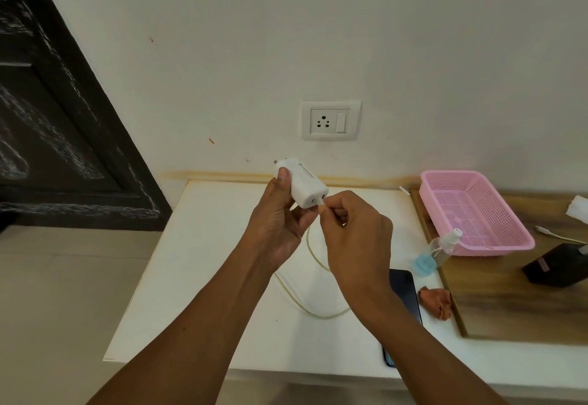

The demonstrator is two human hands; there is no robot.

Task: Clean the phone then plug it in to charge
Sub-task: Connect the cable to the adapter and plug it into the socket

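Far left: dark carved door (47,118), floor below it. White table (197,277) runs from centre toward the near edge, butted against the wall.

Left hand (276,226) is raised over the table, wrapped around a white charger adapter (304,186), thumb pressed on its upper face, fingers curled behind. Plug pins point to the far wall, port face points near-right. Two ports visible on that face.

Right hand (353,239) is just right of the adapter, thumb and forefinger pinched on the cable connector (322,203). Connector tip is at the adapter's right port; whether it is seated or only touching the port, can't tell from this angle. Pale cable (305,306) drops from the hands and loops on the table below them.

Wall socket (330,120) sits on the far wall above and right of the adapter, nothing in it, rocker switch on its right side.

Phone (404,296) lies flat on the table near-right, screen dark, partly hidden by the right forearm. Crumpled reddish-brown cloth (436,304) just right of it. Clear spray bottle (439,250) with blue liquid lies tilted on its side, far of the cloth, cap end touching the pink basket (477,213).

The basket rests on a wooden surface (509,309) to the right. A dark box (556,267) is at the right edge.
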